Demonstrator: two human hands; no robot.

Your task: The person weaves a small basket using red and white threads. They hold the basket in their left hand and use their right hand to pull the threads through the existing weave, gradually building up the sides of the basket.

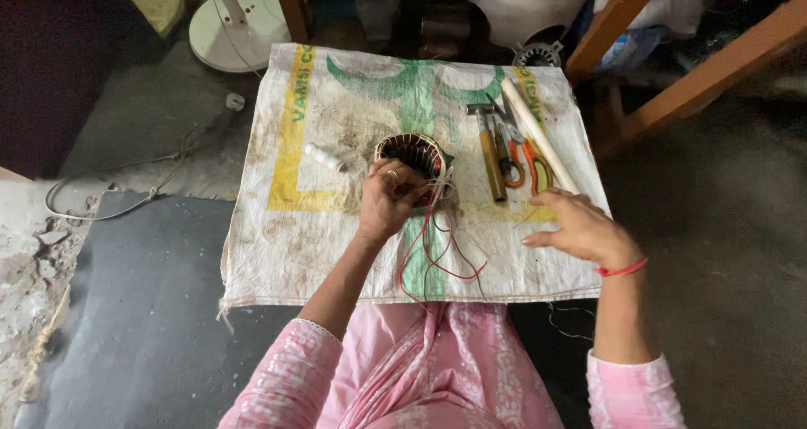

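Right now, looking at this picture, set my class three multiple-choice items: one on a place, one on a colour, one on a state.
1. Where do the scissors lie?
A. between the hammer and the white rod
B. left of the white spool
C. on the floor

2. What colour is the band on the right wrist?
A. blue
B. red
C. green

3. What is the left hand doing?
A. resting flat on the woven sack
B. holding the hammer
C. gripping the stator at its near rim

Answers: 1 A, the orange handles sit between both tools; 2 B, a red band shows; 3 C, the fingers close on the wound ring while the right hand hovers open.
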